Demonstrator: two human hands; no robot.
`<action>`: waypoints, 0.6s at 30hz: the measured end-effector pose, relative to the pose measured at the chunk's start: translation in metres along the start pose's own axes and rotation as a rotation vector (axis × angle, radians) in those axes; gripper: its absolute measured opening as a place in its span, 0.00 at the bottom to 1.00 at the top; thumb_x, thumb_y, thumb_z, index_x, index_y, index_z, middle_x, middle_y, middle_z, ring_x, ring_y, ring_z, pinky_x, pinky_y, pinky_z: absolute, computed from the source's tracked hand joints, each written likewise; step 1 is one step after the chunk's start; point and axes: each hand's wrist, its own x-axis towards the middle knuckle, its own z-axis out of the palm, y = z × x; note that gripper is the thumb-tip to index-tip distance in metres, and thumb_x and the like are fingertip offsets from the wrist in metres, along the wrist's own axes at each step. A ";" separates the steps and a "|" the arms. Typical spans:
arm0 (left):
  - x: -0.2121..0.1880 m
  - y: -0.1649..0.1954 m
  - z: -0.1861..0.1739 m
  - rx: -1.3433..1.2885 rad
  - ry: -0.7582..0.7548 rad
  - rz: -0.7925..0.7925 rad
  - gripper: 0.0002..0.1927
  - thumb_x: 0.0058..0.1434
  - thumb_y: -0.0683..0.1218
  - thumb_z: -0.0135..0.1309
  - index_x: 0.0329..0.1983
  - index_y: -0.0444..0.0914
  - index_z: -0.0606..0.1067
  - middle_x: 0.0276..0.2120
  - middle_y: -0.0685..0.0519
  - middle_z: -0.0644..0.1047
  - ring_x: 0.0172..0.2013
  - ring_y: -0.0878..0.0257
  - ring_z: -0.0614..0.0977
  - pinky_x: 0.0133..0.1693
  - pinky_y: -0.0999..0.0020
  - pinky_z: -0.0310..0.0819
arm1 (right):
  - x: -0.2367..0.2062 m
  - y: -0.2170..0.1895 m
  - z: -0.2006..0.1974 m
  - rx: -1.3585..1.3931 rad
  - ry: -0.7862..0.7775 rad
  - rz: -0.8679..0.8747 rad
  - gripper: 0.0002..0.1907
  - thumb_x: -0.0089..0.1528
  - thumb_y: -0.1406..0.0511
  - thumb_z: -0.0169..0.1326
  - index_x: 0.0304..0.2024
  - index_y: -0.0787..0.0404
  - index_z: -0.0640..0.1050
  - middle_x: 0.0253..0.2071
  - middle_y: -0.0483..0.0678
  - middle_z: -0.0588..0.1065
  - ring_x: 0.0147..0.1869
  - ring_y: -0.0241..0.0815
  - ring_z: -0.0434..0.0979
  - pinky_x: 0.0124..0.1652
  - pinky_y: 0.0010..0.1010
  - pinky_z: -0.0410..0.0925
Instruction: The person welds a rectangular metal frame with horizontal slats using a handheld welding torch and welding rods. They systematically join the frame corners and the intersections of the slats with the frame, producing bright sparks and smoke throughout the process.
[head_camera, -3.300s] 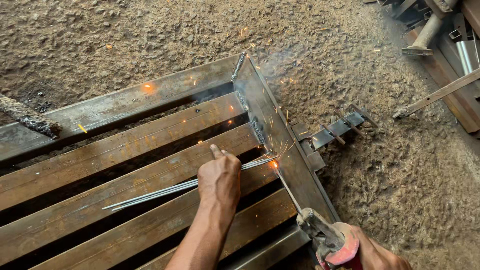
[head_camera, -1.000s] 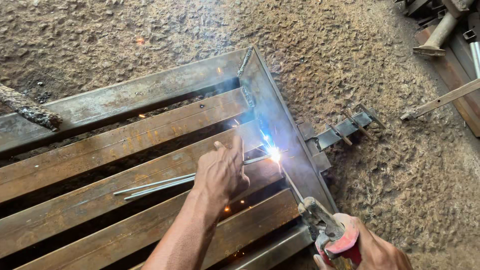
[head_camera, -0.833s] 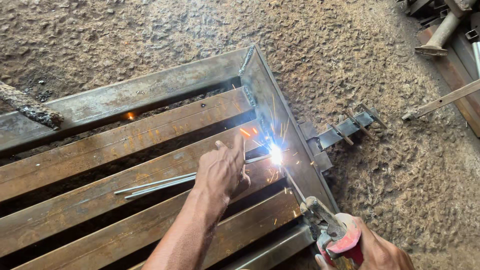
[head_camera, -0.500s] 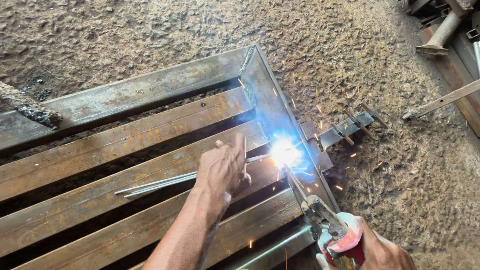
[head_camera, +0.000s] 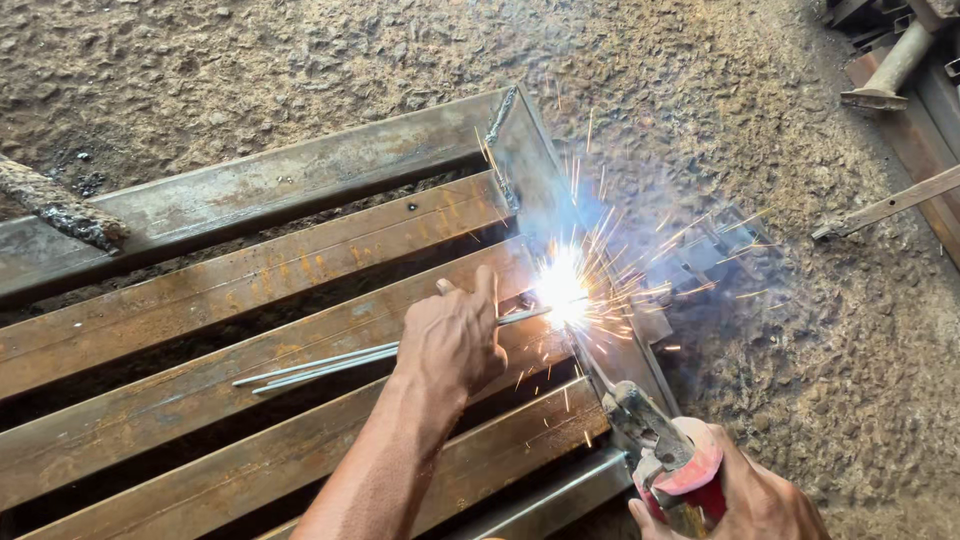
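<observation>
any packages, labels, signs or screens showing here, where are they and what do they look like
None in view: no package, label, sign or screen.
What shows instead is bare metalwork: a rusty steel frame of flat bars on rough ground.
The left hand rests on thin grey rods lying across a bar.
The right hand grips a red-handled electrode holder, with a bright white arc at the frame's corner.

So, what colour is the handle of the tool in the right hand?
Red, on the electrode holder that the right hand holds; the head view shows it.
</observation>
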 end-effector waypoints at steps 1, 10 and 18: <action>-0.002 0.001 0.000 -0.020 0.043 -0.010 0.24 0.62 0.46 0.57 0.53 0.32 0.58 0.26 0.34 0.78 0.23 0.51 0.84 0.23 0.61 0.81 | -0.001 -0.003 -0.001 0.024 0.007 -0.007 0.43 0.44 0.50 0.74 0.60 0.49 0.74 0.36 0.43 0.83 0.43 0.37 0.88 0.47 0.31 0.81; -0.007 0.000 -0.005 -0.111 0.143 0.009 0.19 0.57 0.46 0.58 0.43 0.35 0.63 0.23 0.38 0.80 0.26 0.46 0.84 0.27 0.56 0.80 | -0.001 -0.006 0.001 -0.054 0.021 0.065 0.44 0.43 0.50 0.75 0.60 0.48 0.75 0.36 0.43 0.83 0.42 0.37 0.88 0.47 0.32 0.80; 0.001 -0.007 0.018 -0.067 0.213 0.030 0.25 0.57 0.43 0.57 0.55 0.33 0.64 0.31 0.33 0.80 0.24 0.49 0.85 0.24 0.58 0.79 | -0.001 0.020 0.011 0.000 0.109 -0.132 0.43 0.46 0.50 0.73 0.61 0.51 0.74 0.37 0.41 0.84 0.41 0.35 0.87 0.45 0.31 0.79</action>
